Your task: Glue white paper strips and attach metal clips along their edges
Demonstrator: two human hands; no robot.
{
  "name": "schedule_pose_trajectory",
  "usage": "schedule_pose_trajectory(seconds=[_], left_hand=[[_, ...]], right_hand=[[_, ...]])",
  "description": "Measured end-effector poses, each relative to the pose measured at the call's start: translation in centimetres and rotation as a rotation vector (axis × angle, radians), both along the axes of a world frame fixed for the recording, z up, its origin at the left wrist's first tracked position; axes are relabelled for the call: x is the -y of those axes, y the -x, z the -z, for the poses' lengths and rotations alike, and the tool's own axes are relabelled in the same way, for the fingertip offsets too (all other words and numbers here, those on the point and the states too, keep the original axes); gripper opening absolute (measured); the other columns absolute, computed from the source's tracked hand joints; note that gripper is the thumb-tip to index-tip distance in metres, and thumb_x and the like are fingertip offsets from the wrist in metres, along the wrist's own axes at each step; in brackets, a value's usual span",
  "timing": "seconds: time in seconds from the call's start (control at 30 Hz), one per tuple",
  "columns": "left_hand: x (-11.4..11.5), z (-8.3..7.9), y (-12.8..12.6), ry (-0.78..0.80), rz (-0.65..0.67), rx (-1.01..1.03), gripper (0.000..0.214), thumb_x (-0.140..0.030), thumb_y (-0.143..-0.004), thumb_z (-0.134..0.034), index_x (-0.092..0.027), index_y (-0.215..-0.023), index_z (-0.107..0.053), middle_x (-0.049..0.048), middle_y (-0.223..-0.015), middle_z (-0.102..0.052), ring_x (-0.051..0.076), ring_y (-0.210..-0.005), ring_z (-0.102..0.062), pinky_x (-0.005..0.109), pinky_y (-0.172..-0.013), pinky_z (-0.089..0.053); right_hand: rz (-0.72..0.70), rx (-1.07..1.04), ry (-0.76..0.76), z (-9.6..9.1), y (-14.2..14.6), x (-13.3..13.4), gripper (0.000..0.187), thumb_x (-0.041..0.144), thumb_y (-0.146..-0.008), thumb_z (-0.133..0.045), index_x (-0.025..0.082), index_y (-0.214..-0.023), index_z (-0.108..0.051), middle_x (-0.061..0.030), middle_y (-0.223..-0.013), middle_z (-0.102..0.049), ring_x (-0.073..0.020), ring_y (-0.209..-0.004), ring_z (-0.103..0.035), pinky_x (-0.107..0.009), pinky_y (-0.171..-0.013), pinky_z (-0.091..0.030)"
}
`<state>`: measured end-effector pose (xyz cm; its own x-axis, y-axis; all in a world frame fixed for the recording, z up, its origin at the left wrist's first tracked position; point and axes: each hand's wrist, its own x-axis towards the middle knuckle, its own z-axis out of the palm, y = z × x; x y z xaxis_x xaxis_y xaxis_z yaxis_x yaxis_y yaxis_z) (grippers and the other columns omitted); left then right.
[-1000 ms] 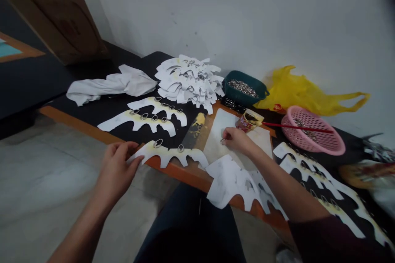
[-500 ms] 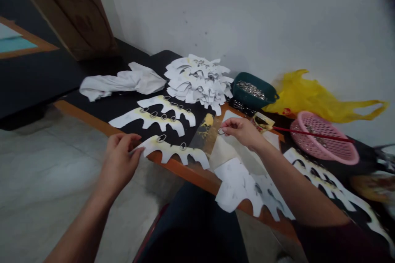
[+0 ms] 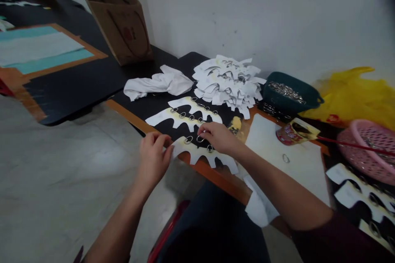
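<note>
My left hand (image 3: 156,157) pinches the left end of a white scalloped piece (image 3: 197,153) at the table's front edge. That piece has a yellowish upper edge with two metal rings on it. In my right hand (image 3: 220,136), thumb and fingers grip another metal ring (image 3: 200,139), held over the piece between those two rings. Just behind lie two similar scalloped pieces (image 3: 159,118) with several rings along their edges. A loose metal ring (image 3: 286,158) rests on the pale sheet (image 3: 262,131) to the right.
Behind are a heap of scalloped pieces (image 3: 226,86), a white cloth (image 3: 157,84) and a green basket (image 3: 277,104) of rings. To the right stand an open tin (image 3: 288,134) with a red stick, a pink basket (image 3: 359,148), a yellow bag (image 3: 348,94) and more pieces (image 3: 348,193).
My right hand has moved left with its ring, from over the pale sheet to over the white scalloped piece. My left hand keeps its grip. The view has turned left.
</note>
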<state>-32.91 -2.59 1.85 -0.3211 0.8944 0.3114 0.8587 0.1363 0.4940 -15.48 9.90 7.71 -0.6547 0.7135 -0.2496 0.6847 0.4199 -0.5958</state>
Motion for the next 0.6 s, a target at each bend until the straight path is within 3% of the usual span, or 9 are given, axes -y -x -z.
schedule_pose_trajectory(seconds=[0.2, 0.4, 0.6], left_hand=[[-1.7, -0.8, 0.3, -0.014, 0.352, -0.155, 0.024, -0.024, -0.087, -0.046, -0.024, -0.099, -0.067, 0.0094, -0.108, -0.052, 0.026, -0.101, -0.045, 0.043, -0.086, -0.042], [-2.0, -0.8, 0.0, -0.073, 0.353, -0.206, 0.023, -0.026, -0.087, -0.048, -0.022, -0.097, -0.068, 0.0109, -0.107, -0.054, 0.027, -0.101, -0.045, 0.044, -0.083, -0.042], [0.6, -0.3, -3.2, -0.153, 0.405, -0.196, 0.015, -0.017, -0.085, -0.051, -0.017, -0.093, -0.063, 0.0087, -0.100, -0.061, 0.023, -0.094, -0.048, 0.040, -0.084, -0.044]], right_hand=[[-0.038, 0.007, 0.080, 0.4, -0.3, -0.2, 0.004, 0.019, -0.082, -0.054, 0.019, -0.081, -0.057, 0.0018, -0.066, -0.054, -0.0101, -0.057, -0.046, -0.020, -0.052, -0.032], [-0.086, 0.014, 0.065, 0.6, 0.6, 0.0, 0.009, 0.014, -0.081, -0.054, 0.018, -0.078, -0.061, 0.0022, -0.065, -0.055, -0.0091, -0.059, -0.046, -0.020, -0.057, -0.032], [-0.116, 0.067, -0.046, 2.2, 0.9, -0.3, 0.009, 0.014, -0.080, -0.055, 0.018, -0.078, -0.063, -0.0012, -0.073, -0.061, -0.0121, -0.068, -0.052, -0.021, -0.059, -0.032]])
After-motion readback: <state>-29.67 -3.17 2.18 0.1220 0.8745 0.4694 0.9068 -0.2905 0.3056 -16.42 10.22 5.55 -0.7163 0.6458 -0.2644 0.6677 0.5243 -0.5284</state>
